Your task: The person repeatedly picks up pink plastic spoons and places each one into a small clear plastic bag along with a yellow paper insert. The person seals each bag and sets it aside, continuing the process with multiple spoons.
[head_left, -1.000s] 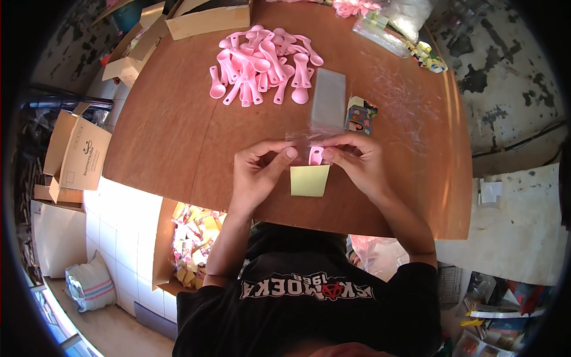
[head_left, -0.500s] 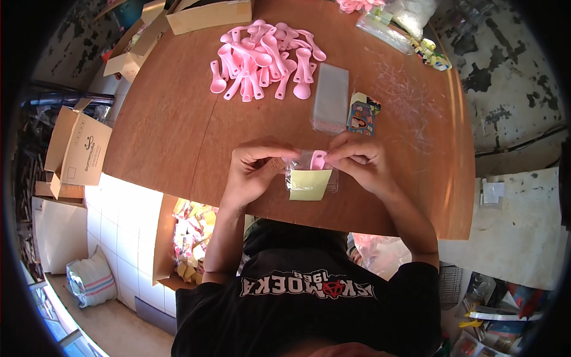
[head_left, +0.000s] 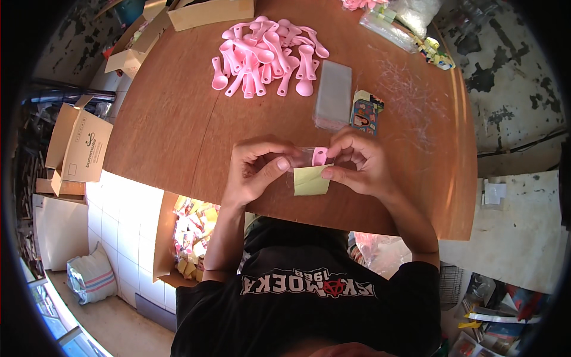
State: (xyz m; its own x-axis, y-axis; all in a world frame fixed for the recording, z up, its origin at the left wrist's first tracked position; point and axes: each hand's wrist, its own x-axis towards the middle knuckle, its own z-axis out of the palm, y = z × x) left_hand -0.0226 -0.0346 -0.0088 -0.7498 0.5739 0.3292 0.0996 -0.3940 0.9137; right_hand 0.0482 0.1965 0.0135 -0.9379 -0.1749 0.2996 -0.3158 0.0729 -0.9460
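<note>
Between my two hands, near the table's front edge, is a small clear plastic bag (head_left: 304, 157). A pink spoon (head_left: 320, 156) is in it, its holed handle end showing at the top. A pale yellow card (head_left: 311, 181) covers the lower part and hides the rest of the spoon. My left hand (head_left: 260, 168) pinches the bag's left edge between thumb and fingers. My right hand (head_left: 360, 162) grips the right side, thumb on the card and fingers by the spoon handle. Beyond them lie a stack of clear bags (head_left: 333, 95) and a stack of printed cards (head_left: 366, 113).
A heap of pink spoons (head_left: 262, 56) lies at the back of the wooden table (head_left: 172, 119). Thin plastic strips (head_left: 413, 95) are scattered to the right. An open carton (head_left: 166, 238) of packed items stands below the front edge, left. Another carton (head_left: 89, 146) is further left.
My right thumb has come down onto the yellow card, and my left thumb has shifted on the bag's edge. The bag and card have moved slightly right and up.
</note>
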